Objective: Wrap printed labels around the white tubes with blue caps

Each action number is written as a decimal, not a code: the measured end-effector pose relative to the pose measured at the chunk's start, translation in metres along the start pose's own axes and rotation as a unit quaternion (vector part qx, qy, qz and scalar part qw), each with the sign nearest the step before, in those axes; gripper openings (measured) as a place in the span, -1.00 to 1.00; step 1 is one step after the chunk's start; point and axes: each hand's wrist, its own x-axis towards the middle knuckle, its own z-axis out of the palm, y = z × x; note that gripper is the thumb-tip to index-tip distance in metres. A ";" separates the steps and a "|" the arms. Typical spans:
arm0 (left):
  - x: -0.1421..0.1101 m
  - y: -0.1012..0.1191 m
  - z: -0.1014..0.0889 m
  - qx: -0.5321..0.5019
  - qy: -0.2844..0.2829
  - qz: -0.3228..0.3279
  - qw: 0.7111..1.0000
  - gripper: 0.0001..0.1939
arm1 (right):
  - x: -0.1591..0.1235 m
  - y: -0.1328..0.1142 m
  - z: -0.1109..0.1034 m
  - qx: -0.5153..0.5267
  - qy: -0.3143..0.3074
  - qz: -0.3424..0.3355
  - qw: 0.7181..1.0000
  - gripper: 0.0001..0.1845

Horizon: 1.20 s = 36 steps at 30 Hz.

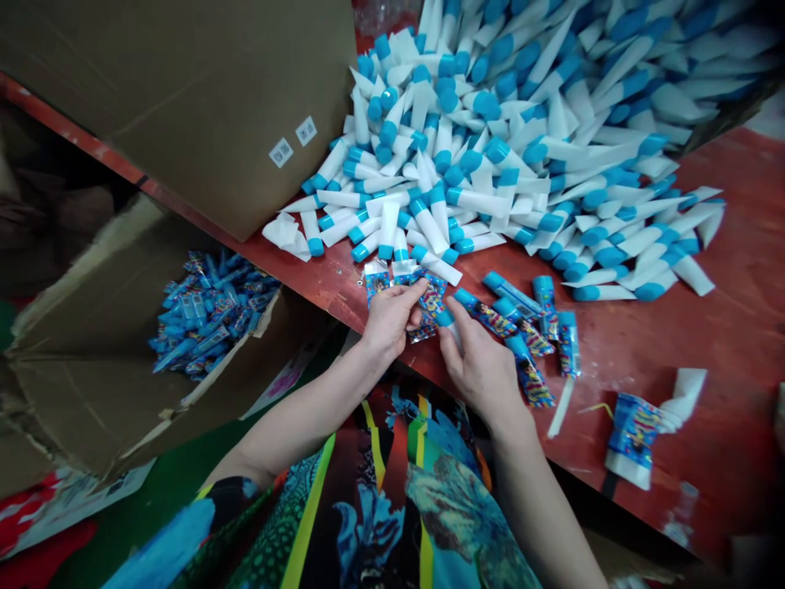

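- Left hand (389,321): bare, fingers closed over a printed wrapper (424,304) in blue, red and yellow, held just above the front edge of the table.
- Right hand (479,368): bare, fingers closed around a blue-capped white tube (449,324), cap end toward the left hand.
- Hands: apart but just beside each other, with the wrapper and tube held between them.
- Red-painted work table (666,360): worn surface, running diagonally across the view.
- Heap of white tubes with blue caps (491,147): large and loose, spread over the far part of the table, tubes lying every way.
- Wrapped tubes (531,380): loose group in blue and multicoloured print, lying on the table just right of the right hand.
- Single wrapped tube (634,438): lying well to the right, its flat white end showing.
- White strip (560,407): lying beside the wrapped tubes.
- Cardboard carton (184,106): standing at the table's far left, two small square labels (294,139) on one face.
- Open cardboard box (104,352): below the table's left side, holding a pile of blue wrapped tubes (212,315).
- Patterned cloth (398,507): multicoloured, in the person's lap, directly below the hands.
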 end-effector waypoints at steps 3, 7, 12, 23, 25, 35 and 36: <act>0.000 -0.001 -0.003 0.024 -0.027 0.005 0.999 -0.48 | 0.000 0.000 0.004 0.012 0.013 -0.012 1.000 -0.45; -0.003 -0.010 -0.004 0.072 -0.114 -0.021 0.991 -0.43 | 0.003 0.000 0.009 -0.006 0.024 -0.009 1.000 -0.48; -0.007 -0.022 0.000 0.040 -0.138 -0.043 0.989 -0.44 | 0.006 -0.001 0.010 0.029 0.054 0.037 0.997 -0.55; -0.015 -0.044 -0.005 0.054 -0.170 -0.033 0.983 -0.38 | -0.016 0.027 0.005 0.349 -0.033 0.162 0.922 -0.36; -0.018 -0.045 -0.004 0.068 -0.188 -0.039 0.979 -0.40 | -0.014 0.026 0.011 0.359 -0.023 0.154 0.920 -0.38; 0.001 -0.013 -0.003 -0.030 -0.138 0.047 0.989 -0.12 | -0.023 0.036 0.004 0.403 -0.084 0.139 0.901 -0.32; 0.001 -0.016 -0.002 -0.035 -0.138 0.043 0.989 -0.12 | -0.021 0.036 0.005 0.403 -0.079 0.145 0.900 -0.35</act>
